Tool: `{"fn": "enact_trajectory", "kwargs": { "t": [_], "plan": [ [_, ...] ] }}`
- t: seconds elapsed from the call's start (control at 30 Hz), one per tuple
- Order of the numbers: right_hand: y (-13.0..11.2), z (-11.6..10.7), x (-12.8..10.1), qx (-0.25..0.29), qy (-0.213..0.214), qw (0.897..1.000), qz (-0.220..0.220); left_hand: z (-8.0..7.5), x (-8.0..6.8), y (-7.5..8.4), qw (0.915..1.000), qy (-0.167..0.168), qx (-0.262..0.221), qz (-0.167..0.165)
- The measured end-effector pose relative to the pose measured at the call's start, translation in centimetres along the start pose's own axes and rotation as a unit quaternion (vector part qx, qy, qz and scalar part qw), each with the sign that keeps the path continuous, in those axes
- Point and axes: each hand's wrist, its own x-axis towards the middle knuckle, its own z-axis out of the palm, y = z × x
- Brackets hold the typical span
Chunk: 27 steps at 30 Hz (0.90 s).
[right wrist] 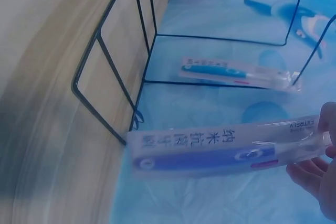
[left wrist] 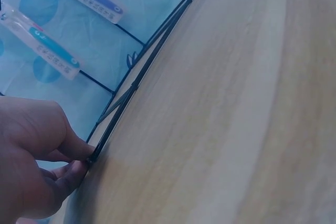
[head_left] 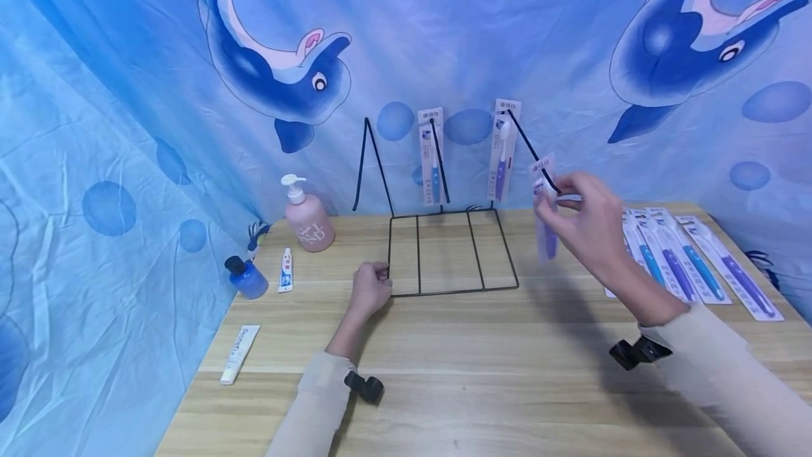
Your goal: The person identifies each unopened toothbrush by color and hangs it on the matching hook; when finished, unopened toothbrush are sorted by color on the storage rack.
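We see the left hand curled on the front left corner of the black wire rack, thumb and fingers pinching the wire where it meets the wooden table. The right hand is raised at the tip of the rack's right hook, pinching the top of a packaged purple toothbrush. The pack hangs down in the air, right of the rack and above the table. Whether its hole is on the hook we cannot tell; the fingers cover that spot. Two more packaged toothbrushes hang further back on the rack against the dolphin curtain. A row of packaged toothbrushes lies behind the right hand, partly hidden by it. In the right wrist view the pack print is blurred.
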Motion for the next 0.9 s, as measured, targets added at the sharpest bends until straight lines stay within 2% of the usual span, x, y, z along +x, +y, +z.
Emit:
{"fn": "enact_trajectory", "kwargs": {
  "t": [0.23, 0.43, 0.6, 0.73, 0.9],
  "plan": [
    [2.0, 3.3, 2.3, -0.021, 0.012, 1.0, -0.004, -0.2, 0.0, 0.1, 1.0, -0.007, -0.007, -0.001],
    [2.8, 5.4, 4.4, -0.019, -0.016, 0.998, 0.053, -0.2, -0.1, 0.2, 1.0, -0.004, -0.007, 0.006],
    [3.0, 6.8, 6.1, -0.023, -0.048, 0.994, 0.094, -0.4, -0.2, 0.1, 0.9999, 0.001, -0.011, -0.004],
    [3.3, 7.3, 7.1, -0.03, -0.075, 0.99, 0.119, -0.2, 0.0, -0.1, 1.0, -0.001, -0.008, -0.006],
    [3.8, 7.8, 7.7, -0.039, -0.076, 0.989, 0.124, -0.5, 0.0, -0.3, 0.9999, -0.011, -0.011, 0.004]
  ]
}}
